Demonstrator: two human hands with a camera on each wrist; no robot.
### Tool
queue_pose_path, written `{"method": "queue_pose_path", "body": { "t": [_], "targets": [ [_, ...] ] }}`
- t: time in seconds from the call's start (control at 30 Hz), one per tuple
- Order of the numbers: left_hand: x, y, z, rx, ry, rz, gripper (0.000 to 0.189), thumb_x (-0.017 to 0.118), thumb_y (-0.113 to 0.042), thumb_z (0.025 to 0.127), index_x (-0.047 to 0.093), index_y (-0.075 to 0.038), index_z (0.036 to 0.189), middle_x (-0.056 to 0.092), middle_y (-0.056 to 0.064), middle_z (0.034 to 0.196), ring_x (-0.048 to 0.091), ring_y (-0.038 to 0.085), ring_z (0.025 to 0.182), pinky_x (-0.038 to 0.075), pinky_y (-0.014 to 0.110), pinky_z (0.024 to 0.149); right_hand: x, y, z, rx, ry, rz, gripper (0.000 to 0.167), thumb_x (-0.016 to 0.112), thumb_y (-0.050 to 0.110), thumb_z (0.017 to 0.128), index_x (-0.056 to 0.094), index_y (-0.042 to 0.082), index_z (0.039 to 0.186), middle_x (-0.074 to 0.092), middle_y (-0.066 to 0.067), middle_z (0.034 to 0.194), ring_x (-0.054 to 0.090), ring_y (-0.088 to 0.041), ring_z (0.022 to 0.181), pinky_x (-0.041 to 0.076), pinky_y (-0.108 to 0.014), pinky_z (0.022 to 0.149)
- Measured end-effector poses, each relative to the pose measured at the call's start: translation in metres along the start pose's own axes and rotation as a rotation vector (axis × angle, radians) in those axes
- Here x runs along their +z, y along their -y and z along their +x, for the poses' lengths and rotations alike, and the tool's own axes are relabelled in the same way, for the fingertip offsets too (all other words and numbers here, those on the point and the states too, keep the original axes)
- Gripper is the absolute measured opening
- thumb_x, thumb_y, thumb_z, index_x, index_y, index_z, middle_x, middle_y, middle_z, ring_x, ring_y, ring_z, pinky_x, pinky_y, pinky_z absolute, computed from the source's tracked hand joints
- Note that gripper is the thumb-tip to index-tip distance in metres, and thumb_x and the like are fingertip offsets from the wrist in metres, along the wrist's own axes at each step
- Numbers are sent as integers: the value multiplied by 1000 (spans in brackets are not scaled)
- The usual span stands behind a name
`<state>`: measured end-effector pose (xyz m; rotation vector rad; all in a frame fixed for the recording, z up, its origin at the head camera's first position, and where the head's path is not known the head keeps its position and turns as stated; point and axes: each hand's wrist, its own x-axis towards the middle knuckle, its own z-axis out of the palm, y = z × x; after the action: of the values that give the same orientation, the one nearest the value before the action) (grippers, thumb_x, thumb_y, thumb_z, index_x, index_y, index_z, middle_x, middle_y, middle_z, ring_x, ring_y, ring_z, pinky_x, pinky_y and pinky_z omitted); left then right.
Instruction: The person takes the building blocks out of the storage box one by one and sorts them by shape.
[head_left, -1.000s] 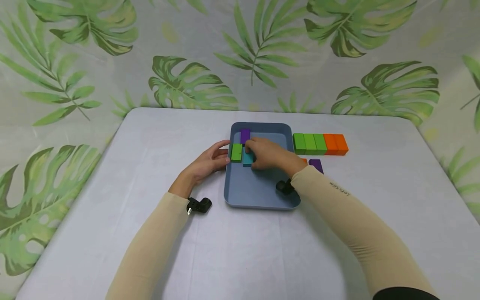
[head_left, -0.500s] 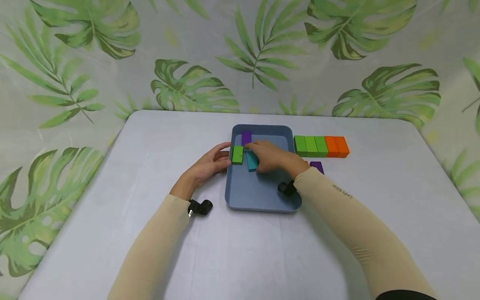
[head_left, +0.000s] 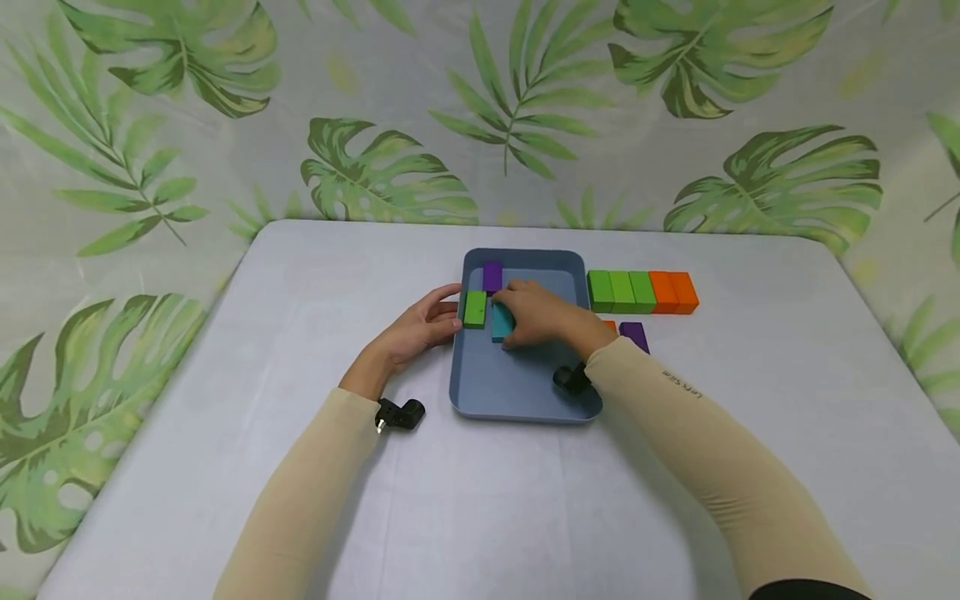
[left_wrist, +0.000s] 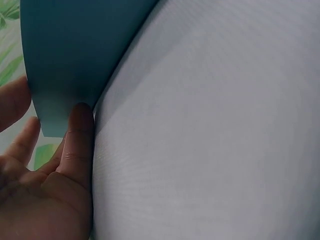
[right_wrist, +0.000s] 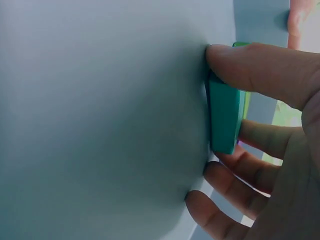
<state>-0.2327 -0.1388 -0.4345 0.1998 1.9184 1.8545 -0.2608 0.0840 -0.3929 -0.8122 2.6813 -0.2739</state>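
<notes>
My right hand [head_left: 542,315] is inside the blue-grey tray [head_left: 495,392], its thumb and fingers pinching a teal block [head_left: 501,323]. In the right wrist view the teal block [right_wrist: 224,115] sits between the thumb at one end and fingers at the other, low against the tray floor. A green block [head_left: 475,309] lies just left of it by the tray's left wall, and a purple block [head_left: 492,277] lies behind. At the tray's left side is my left hand [head_left: 414,332], fingers spread and fairly straight, fingertips touching the outer wall [left_wrist: 75,60].
Right of the tray stands a row of green blocks [head_left: 621,291] and orange blocks [head_left: 672,292] in contact. Nearer me, a purple block [head_left: 633,336] and a partly hidden orange block [head_left: 610,325] lie beside the right forearm. White cloth covers the table [head_left: 480,500].
The teal block and right hand have shifted slightly toward me and right, away from the green block. The block tilted midway and is straighter now. My left hand stays at the tray wall.
</notes>
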Motion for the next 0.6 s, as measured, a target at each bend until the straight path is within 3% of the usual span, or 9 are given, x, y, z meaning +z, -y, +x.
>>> {"method": "queue_pose_path", "body": {
  "t": [0.2, 0.43, 0.6],
  "targets": [
    [2, 1, 1, -2, 6, 0, 67, 54, -4, 99, 25, -19, 158, 35, 19, 157, 38, 33, 145, 35, 50, 119, 2, -5, -3, -19, -6, 6, 74, 80, 33, 81, 50, 4, 143, 51, -19, 137, 49, -32, 119, 47, -46, 103],
    [-1, 1, 2, -7, 8, -10, 68, 53, -2, 100, 24, -20, 158, 34, 19, 158, 37, 32, 146, 34, 50, 119, -9, -13, -10, -35, 9, 132, 73, 77, 28, 83, 48, 2, 144, 51, -18, 134, 54, -29, 112, 49, -45, 101],
    [-1, 1, 1, -1, 17, -29, 68, 51, 0, 100, 22, -19, 159, 34, 20, 157, 37, 33, 145, 34, 49, 119, -14, -16, -15, -24, 1, 115, 73, 77, 27, 83, 47, 6, 145, 47, -19, 139, 53, -30, 115, 48, -46, 102]
  ]
}}
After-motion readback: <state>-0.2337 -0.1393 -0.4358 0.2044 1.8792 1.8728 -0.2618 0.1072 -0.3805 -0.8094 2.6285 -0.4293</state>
